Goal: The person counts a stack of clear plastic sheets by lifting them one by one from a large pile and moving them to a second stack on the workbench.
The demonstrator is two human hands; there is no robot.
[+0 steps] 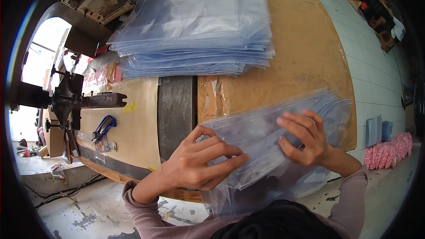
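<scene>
A loose stack of clear, bluish plastic sheets [265, 137] lies at the near edge of the table and droops over it toward me. My left hand [206, 159] is closed at the left side of these sheets, its fingers bent over the plastic. Above the right part of the same sheets is my right hand [305, 139], fingers apart and slightly curled, with nothing visible between them. Whether its fingertips touch the top sheet I cannot tell. Farther back rises a tall pile of similar clear plastic sheets [199, 22].
The brown-covered table [305, 44] runs under both piles. To the left, a black metal machine arm [102, 101] juts over a tan board [137, 128], where a blue-handled tool [104, 127] lies. Pink bundled material [388, 151] sits on the tiled floor at right.
</scene>
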